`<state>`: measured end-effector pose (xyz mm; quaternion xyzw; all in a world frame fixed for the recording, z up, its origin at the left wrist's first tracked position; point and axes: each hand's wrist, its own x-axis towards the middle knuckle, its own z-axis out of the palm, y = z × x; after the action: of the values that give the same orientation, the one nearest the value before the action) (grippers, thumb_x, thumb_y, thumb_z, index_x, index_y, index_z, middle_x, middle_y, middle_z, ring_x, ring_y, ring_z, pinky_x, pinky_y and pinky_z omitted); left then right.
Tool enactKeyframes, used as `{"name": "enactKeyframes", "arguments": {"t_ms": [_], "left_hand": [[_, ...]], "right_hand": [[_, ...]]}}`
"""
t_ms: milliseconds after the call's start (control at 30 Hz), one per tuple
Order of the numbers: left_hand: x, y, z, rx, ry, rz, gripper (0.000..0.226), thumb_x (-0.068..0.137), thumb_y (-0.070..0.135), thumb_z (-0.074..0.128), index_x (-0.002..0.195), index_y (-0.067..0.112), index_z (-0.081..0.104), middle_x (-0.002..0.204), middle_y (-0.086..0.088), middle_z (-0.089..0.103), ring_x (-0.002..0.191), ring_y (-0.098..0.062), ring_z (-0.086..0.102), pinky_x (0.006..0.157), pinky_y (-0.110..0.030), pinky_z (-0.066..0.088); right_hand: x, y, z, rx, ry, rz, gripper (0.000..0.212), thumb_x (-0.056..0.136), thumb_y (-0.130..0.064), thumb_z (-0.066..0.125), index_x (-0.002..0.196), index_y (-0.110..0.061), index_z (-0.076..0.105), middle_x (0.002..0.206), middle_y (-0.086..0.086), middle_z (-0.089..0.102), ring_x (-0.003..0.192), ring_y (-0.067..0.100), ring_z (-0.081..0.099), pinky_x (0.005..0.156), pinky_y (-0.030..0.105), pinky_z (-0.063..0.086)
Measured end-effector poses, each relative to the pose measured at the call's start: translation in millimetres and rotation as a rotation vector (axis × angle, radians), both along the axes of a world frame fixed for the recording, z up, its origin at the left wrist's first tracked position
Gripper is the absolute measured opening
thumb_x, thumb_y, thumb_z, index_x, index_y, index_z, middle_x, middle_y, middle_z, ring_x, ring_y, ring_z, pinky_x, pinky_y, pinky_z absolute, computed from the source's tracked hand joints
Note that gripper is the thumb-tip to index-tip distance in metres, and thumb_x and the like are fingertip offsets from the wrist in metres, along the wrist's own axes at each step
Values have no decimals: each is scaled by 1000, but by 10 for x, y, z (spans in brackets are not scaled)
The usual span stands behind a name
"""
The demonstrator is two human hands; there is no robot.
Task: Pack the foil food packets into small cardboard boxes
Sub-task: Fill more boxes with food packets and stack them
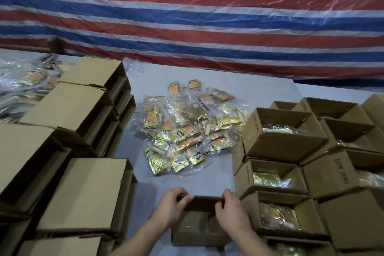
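Note:
A small open cardboard box (pixel 195 228) stands on the grey table at the near edge, with nothing visible inside. My left hand (pixel 172 206) grips the left end of its far flap, fingers curled over the edge. My right hand (pixel 230 210) grips the right end of the same flap. Beyond the box lies a heap of gold foil food packets (pixel 187 131) in clear plastic bags.
Open boxes holding foil packets (pixel 276 137) are stacked in rows on the right. Piles of empty boxes (pixel 83 193) stand on the left, with more bagged packets (pixel 25 83) behind them. A striped tarp (pixel 207 16) hangs behind the grey table (pixel 259 89).

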<state>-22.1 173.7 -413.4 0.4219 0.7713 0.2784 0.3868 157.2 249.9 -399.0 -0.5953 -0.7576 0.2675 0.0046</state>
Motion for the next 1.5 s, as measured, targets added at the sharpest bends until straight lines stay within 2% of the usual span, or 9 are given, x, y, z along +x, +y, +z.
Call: {"name": "enactKeyframes", "arguments": {"t_ms": [100,267,433,733,967,1133,1333,1400,1500], "left_hand": [[-3,-13,-35,-6,34,-42,20,90,48,62,87,29,65,86,14,64,83,-2,59,78,-21,49],[-96,245,51,-2,59,-30,55,88,68,47,120,25,61,119,9,61,106,-9,58,87,-26,44],[-557,1223,149,-12,413,-96,49,97,46,48,129,8,50,126,-13,58,111,-29,56,90,-37,47],[-982,2151,-325,-234,836,-343,84,80,56,67,143,12,32,149,-17,37,129,-36,46,101,-50,46],[-933,2281,-624,-279,712,-250,95,65,49,83,137,8,36,136,-19,42,111,-35,54,93,-48,53],[-850,2262,-681,-415,685,-197,114,67,59,79,148,8,16,146,-27,32,128,-43,42,100,-54,47],[-754,2265,-631,-379,567,-91,81,79,18,72,145,14,24,138,-24,42,107,-39,57,85,-52,56],[-795,2210,-609,-313,603,-117,60,83,14,66,133,12,35,112,-15,59,87,-29,63,75,-45,59],[-855,2057,-557,-224,642,-109,37,86,11,56,120,14,44,76,0,58,67,-19,58,69,-37,56]], "right_hand": [[-3,-62,3,2,-34,-30,8,95,-31,49,93,-24,47,98,-4,55,89,16,58,78,31,52],[90,-116,-18,17,-50,-42,5,93,-30,49,90,-26,49,98,-5,55,89,14,54,81,28,51],[123,-115,-13,25,-62,19,12,94,-27,46,103,-22,52,108,-2,52,100,19,56,83,31,48],[137,-88,-102,8,-65,36,22,97,-26,40,114,-22,53,115,-1,51,110,20,52,89,32,43],[204,-133,-160,-5,-88,-14,24,98,-29,39,119,-24,48,122,-2,47,113,21,52,89,32,42],[89,-160,-162,-17,-142,-12,23,98,-31,36,119,-26,45,123,-2,43,117,21,50,85,31,43],[60,-146,-155,-30,-190,-52,18,97,-30,35,112,-27,44,121,-3,44,114,20,50,78,31,40],[66,-125,-157,-48,-179,-51,19,96,-30,35,112,-27,44,120,-2,43,114,21,51,81,32,41],[55,-89,-145,-76,-170,-35,21,96,-31,35,115,-26,43,121,0,43,115,24,50,85,34,43]]}}
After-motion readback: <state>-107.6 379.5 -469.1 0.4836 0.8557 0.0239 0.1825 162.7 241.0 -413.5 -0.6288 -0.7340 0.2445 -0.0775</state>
